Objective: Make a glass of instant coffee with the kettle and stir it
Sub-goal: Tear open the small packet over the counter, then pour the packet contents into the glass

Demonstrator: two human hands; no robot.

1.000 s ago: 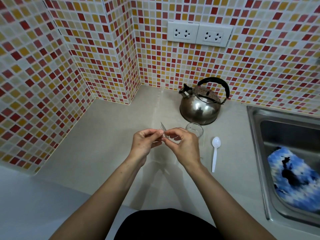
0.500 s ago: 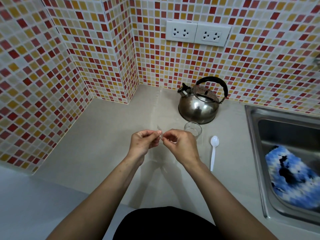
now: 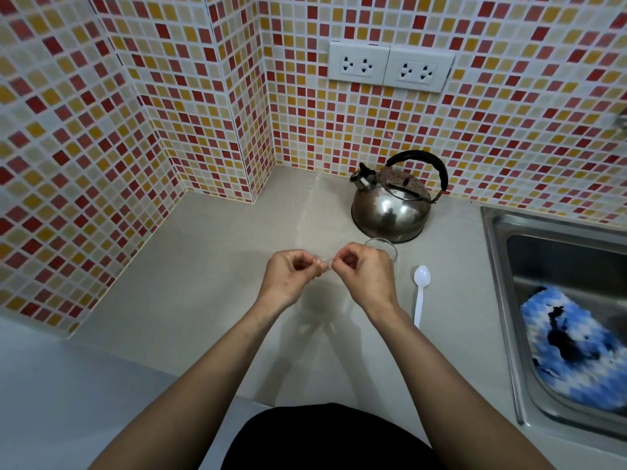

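Over the counter middle, my left hand (image 3: 290, 276) and my right hand (image 3: 364, 276) pinch a small clear packet (image 3: 323, 264) between their fingertips; most of it is hidden by the fingers. Just behind my right hand stands a small clear glass (image 3: 385, 247), partly covered by the knuckles. A steel kettle (image 3: 390, 208) with a black handle sits behind the glass near the back wall. A white plastic spoon (image 3: 420, 293) lies on the counter to the right of my right hand, bowl away from me.
A steel sink (image 3: 502, 283) is set into the counter at the right, with a blue-and-white cloth (image 3: 573, 351) inside. Tiled walls close the back and left. Two wall sockets (image 3: 390, 67) sit above the kettle.
The packet stood up between my fingers a second ago; now it is lower and mostly hidden between the fingertips. Both hands stay in the same spot.
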